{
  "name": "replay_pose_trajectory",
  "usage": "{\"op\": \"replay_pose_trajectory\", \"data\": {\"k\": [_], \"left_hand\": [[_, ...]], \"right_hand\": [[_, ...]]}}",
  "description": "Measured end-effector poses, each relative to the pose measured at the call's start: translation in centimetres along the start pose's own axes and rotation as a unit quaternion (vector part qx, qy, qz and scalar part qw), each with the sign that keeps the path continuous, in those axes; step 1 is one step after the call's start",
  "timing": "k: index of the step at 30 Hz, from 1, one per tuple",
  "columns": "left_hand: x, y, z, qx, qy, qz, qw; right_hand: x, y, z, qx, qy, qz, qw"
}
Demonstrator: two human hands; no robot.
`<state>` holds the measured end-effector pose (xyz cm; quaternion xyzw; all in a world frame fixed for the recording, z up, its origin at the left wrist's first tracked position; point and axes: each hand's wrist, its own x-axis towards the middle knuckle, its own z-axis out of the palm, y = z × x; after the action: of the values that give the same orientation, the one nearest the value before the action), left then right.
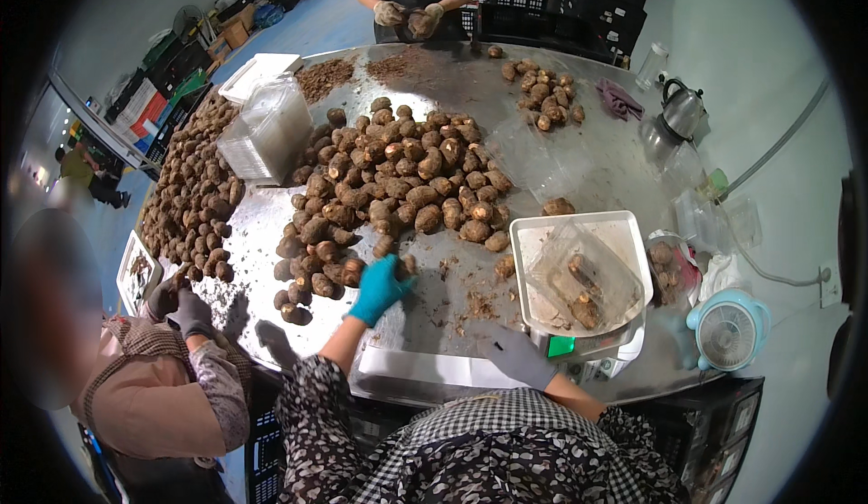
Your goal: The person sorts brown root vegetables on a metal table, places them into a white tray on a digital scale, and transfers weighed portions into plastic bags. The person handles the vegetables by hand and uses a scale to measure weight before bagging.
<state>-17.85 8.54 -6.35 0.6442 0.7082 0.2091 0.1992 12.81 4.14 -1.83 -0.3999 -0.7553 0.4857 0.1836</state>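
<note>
My left hand (378, 292), in a teal glove, reaches to the near edge of a heap of brown taro corms (398, 174). Its fingers and thumb are curled about a small taro (409, 265) at that edge. My right hand (519, 356), gloved in grey, lies with fingers stretched out beside the front left of a scale (588, 346) with a green display. A white tray (517, 260) rests on the scale. Inside it, a clear plastic container (615, 273), tilted, has a few taro pieces (584, 271) in it.
Stacked clear containers (262, 142) stand left of the heap; more taro (185, 192) lies beyond. A co-worker's gloved hands (181, 303) work at left, another person's hands (407, 18) across the table. A blue fan (731, 330) and kettle (680, 111) stand at right.
</note>
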Motion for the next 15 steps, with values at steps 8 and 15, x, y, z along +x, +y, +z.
{"op": "replay_pose_trajectory", "data": {"k": [8,15], "left_hand": [[-7.7,11.9,2.6,-0.173,-0.09,0.233,0.953],[5.4,2.9,-2.2,-0.06,0.145,0.019,0.987]], "right_hand": [[1.3,0.9,1.0,0.144,0.043,0.115,0.982],[-0.9,0.6,0.6,0.398,0.032,0.188,0.898]]}}
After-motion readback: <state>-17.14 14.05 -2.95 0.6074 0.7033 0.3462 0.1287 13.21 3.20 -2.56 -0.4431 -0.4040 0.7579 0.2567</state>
